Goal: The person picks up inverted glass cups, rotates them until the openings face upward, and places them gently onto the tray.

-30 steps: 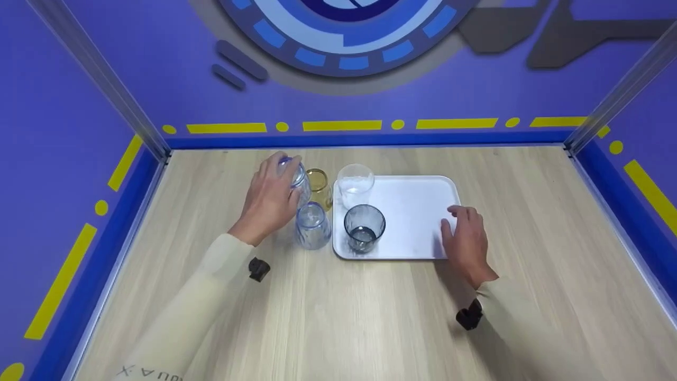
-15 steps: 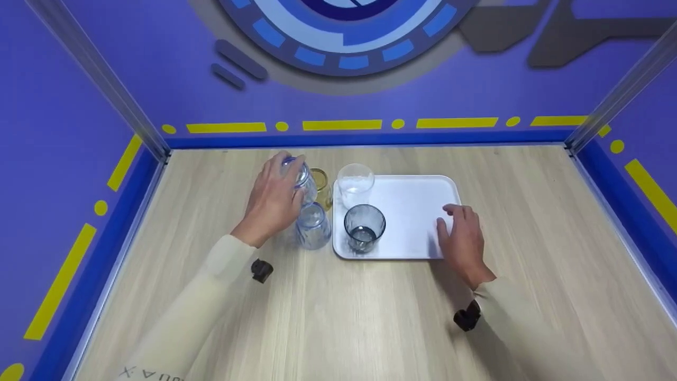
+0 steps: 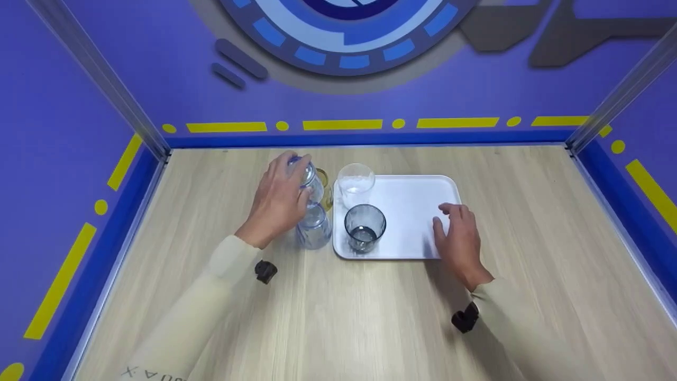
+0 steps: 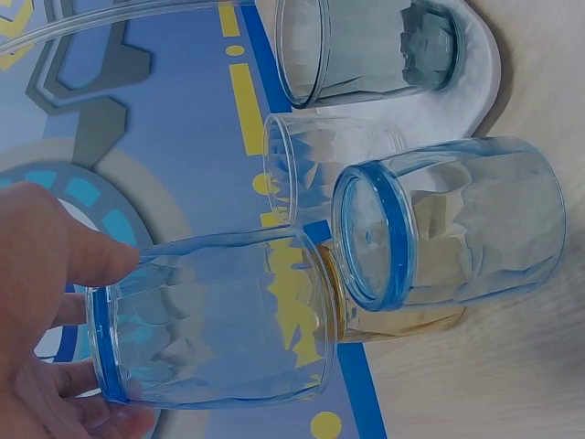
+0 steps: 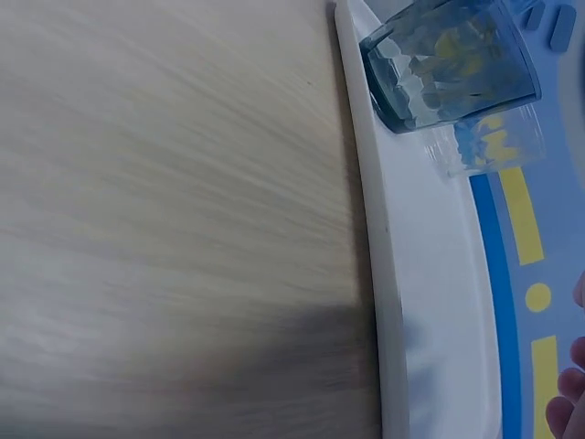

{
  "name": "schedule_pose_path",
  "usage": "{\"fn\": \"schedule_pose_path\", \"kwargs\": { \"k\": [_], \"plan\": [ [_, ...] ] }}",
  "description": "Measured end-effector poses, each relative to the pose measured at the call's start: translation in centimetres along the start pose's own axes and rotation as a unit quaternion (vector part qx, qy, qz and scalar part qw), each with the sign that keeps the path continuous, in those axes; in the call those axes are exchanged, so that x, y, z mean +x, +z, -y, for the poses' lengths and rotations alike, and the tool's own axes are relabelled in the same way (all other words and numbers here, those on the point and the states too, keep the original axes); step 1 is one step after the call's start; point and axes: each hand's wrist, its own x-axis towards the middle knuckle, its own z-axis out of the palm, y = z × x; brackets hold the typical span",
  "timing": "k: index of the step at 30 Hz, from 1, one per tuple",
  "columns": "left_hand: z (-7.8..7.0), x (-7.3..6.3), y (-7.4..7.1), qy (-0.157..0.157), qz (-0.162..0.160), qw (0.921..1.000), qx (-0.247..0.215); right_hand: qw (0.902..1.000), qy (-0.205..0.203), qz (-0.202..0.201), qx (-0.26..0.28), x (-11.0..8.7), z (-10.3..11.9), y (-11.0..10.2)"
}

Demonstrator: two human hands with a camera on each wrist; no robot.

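Observation:
My left hand (image 3: 280, 201) grips a pale blue drinking glass (image 4: 219, 315) by its thick base. The glass is upside down and raised above the table. Below and nearer to me, a second pale blue glass (image 3: 314, 233) stands base up on the table. An amber glass (image 3: 328, 197) is partly hidden behind the held one. On the left part of a white tray (image 3: 412, 211), a clear glass (image 3: 355, 185) and a dark grey glass (image 3: 365, 228) stand upright. My right hand (image 3: 459, 241) hovers at the tray's right side, fingers loosely bent around nothing.
The light wooden table (image 3: 344, 317) runs back to a purple-blue wall (image 3: 338, 106) with yellow marks. Side panels (image 3: 63, 185) rise at the left and right. In the right wrist view, the tray's low rim (image 5: 379, 274) lies beside bare wood.
The left hand has shifted slightly right with the blue glass, which covers more of the amber glass. My right hand has drifted a little left over the tray.

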Motion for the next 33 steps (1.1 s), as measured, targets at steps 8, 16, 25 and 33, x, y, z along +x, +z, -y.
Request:
{"fn": "schedule_pose_path", "kwargs": {
  "k": [8,16,25,33],
  "plan": [
    [-0.6,0.0,0.0,-0.003,0.006,1.0,0.0,0.9999,0.001,0.01,0.011,-0.2,0.7,-0.1],
    [-1.0,0.0,0.1,0.006,0.0,0.9999,-0.01,0.9998,0.0,0.013,0.014,-0.2,1.2,-0.2],
    [-1.1,-0.1,0.3,0.034,-0.019,0.9991,-0.014,0.9997,-0.007,0.013,0.022,-0.3,1.9,-0.3],
    [-1.4,-0.2,0.2,0.028,-0.01,0.9991,-0.031,0.9996,-0.014,0.012,0.019,-0.3,2.2,-0.4]
  ]
}}
